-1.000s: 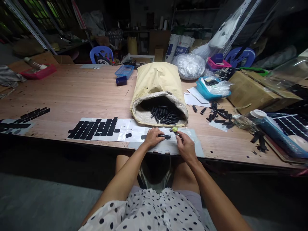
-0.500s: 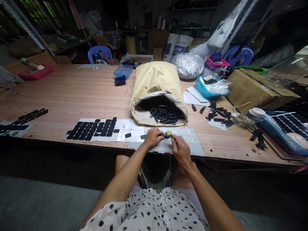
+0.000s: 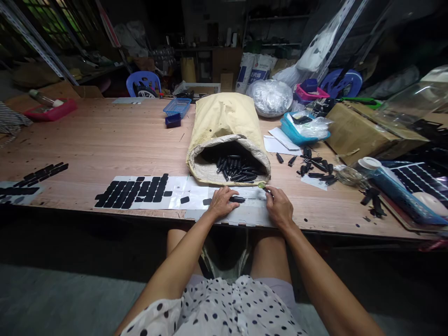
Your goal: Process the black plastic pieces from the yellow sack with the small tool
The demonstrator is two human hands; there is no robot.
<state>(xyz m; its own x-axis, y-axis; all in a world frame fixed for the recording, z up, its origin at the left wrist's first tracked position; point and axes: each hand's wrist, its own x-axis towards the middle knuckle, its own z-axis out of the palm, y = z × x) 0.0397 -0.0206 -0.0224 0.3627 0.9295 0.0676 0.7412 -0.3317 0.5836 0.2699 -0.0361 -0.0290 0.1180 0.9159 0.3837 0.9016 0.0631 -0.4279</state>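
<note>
My left hand (image 3: pixel 222 203) rests on the grey sheet (image 3: pixel 257 215) at the table's front edge, fingers stretched out and apart. Between its thumb and forefinger lies a slim black plastic piece (image 3: pixel 237 199); I cannot tell whether they touch it. Over the sheet's right part, my right hand (image 3: pixel 280 205) pinches a small tool with a round yellow-green end (image 3: pixel 262 185), which points up and left. Just beyond the hands, a cream woven sack (image 3: pixel 227 114) lies with its mouth toward me, and several similar black pieces (image 3: pixel 231 167) are inside.
Rows of flat black stickers (image 3: pixel 135 192) lie on white sheets to the left. Loose black parts (image 3: pixel 317 168) are scattered at the right, near a teal basket (image 3: pixel 303 133) and a cardboard box (image 3: pixel 364 130). A blue basket (image 3: pixel 177 107) stands behind, left of the sack.
My right hand has moved right with the small tool, away from the black piece. My left hand's fingers have spread, and the piece now lies on the sheet beside them.
</note>
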